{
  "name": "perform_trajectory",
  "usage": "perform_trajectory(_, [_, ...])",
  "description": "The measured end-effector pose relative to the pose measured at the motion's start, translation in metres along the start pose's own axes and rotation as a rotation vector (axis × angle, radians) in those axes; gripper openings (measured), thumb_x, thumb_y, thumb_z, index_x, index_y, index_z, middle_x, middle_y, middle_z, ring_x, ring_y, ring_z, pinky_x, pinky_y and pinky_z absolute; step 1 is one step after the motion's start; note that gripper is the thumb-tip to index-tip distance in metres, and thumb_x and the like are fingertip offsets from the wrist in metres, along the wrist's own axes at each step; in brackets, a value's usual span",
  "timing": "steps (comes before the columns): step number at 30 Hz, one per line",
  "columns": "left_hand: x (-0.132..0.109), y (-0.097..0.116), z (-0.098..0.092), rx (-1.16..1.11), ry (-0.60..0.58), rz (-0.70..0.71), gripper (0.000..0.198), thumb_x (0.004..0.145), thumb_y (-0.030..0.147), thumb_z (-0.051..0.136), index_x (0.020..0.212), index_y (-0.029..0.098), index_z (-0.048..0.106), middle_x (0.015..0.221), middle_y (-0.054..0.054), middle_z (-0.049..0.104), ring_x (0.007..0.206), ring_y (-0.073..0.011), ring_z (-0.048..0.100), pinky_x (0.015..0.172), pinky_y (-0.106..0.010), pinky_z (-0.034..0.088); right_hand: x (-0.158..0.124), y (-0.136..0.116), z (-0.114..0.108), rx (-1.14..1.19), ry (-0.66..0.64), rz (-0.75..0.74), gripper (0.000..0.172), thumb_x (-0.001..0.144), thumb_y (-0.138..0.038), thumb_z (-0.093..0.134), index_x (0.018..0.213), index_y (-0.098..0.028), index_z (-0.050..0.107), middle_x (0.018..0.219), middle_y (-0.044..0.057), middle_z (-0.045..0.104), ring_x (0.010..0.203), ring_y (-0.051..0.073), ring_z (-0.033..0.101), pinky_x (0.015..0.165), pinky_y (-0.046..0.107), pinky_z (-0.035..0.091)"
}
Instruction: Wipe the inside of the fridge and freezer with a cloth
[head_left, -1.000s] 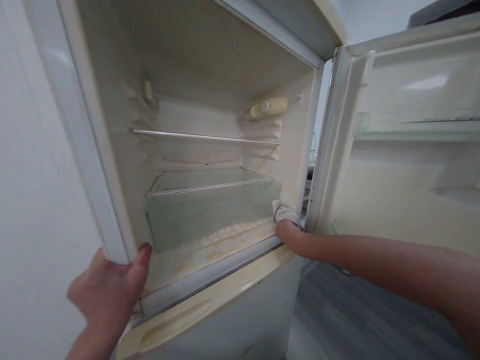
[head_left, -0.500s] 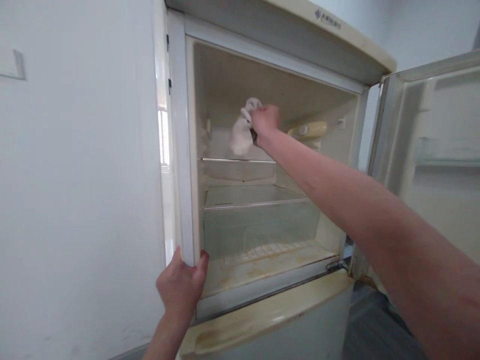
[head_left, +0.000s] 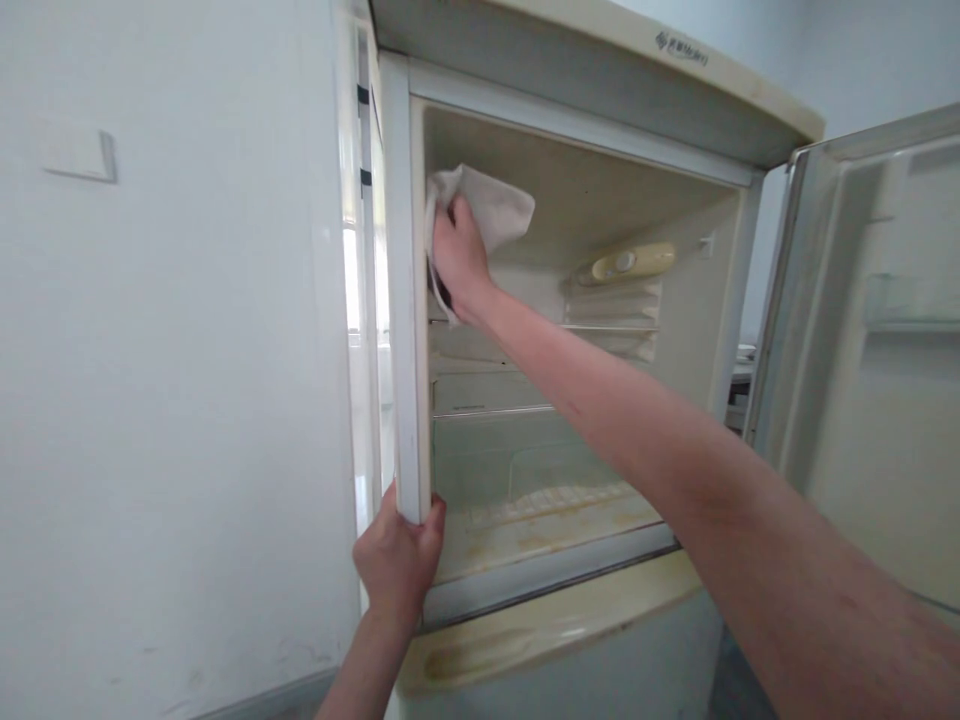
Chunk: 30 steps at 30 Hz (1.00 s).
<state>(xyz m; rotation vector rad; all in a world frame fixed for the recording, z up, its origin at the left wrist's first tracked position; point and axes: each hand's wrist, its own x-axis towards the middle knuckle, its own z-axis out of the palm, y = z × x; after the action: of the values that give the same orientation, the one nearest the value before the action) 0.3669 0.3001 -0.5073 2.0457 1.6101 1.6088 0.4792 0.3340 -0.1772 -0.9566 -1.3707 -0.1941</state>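
Note:
Inside the upper compartment of an old refrigerator (head_left: 409,300), my right hand (head_left: 459,255) grips a whitish cloth (head_left: 504,208) against the upper left inner wall. Part of the cloth spreads out to the right of my fingers, and a fold hangs below them. Low on the left, my left hand (head_left: 401,550) is wrapped around the refrigerator's left front edge, thumb on the inner side. Below my right arm are glass shelves (head_left: 480,392) and a clear drawer front (head_left: 472,460). The compartment floor (head_left: 525,540) has yellow-brown stains.
The refrigerator door (head_left: 847,400) stands wide open on the right, with a door shelf (head_left: 915,310). A yellowed lamp housing (head_left: 634,262) juts from the right inner wall. A white wall (head_left: 187,400) with a switch plate (head_left: 79,152) is on the left. The lower door (head_left: 585,670) is closed.
My right hand has moved left with the cloth, from the middle of the compartment to its left wall. The cloth is more spread out. My left hand keeps its hold; the view has shifted slightly left.

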Motion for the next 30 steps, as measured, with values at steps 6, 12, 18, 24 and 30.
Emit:
perform_trajectory(6, [0.001,0.003,-0.001,0.029,0.005,0.007,0.046,0.086,0.057,0.049,0.095,0.017,0.07,0.064,-0.009,0.063,0.066,-0.0306,0.065,0.062,-0.033,0.035,-0.104,0.04,0.01,-0.045,-0.046,0.199,0.024,0.111,-0.034,0.038,0.09,-0.024,0.046,0.093,0.005,0.062,0.101,0.024,0.064,0.098,0.04,0.052])
perform_trajectory(12, [0.001,-0.005,-0.009,0.05,-0.083,0.068,0.048,0.091,0.06,0.036,0.092,0.018,0.061,0.068,-0.011,0.065,0.069,-0.0301,0.067,0.063,-0.033,0.035,-0.175,0.058,0.007,-0.161,-0.221,0.465,0.021,0.11,-0.031,0.038,0.094,-0.023,0.049,0.099,0.009,0.069,0.1,0.026,0.068,0.09,0.036,0.051])
perform_trajectory(18, [0.012,-0.005,-0.03,0.066,-0.239,0.125,0.048,0.096,0.052,0.02,0.082,0.023,0.056,0.075,-0.015,0.07,0.079,-0.0309,0.071,0.067,-0.034,0.04,-0.218,0.054,0.005,-0.225,-0.265,0.528,0.016,0.108,-0.025,0.04,0.1,-0.02,0.053,0.11,0.013,0.071,0.106,0.025,0.068,0.088,0.032,0.05])
perform_trajectory(24, [0.018,0.005,-0.031,0.164,-0.274,0.043,0.07,0.088,0.075,0.033,0.094,0.014,0.066,0.079,-0.022,0.072,0.084,-0.0427,0.072,0.065,-0.039,0.041,-0.307,0.077,0.002,-0.278,-0.484,0.587,0.023,0.105,-0.028,0.045,0.116,-0.016,0.061,0.114,0.016,0.073,0.103,0.029,0.072,0.081,0.034,0.055])
perform_trajectory(30, [0.016,0.006,-0.026,0.336,-0.345,0.036,0.068,0.089,0.072,0.04,0.094,0.012,0.071,0.08,-0.014,0.072,0.091,-0.0353,0.073,0.067,-0.032,0.042,-0.338,0.082,-0.011,-0.311,-0.623,0.664,0.028,0.096,-0.029,0.059,0.118,-0.013,0.064,0.113,0.021,0.074,0.101,0.034,0.073,0.077,0.037,0.055])
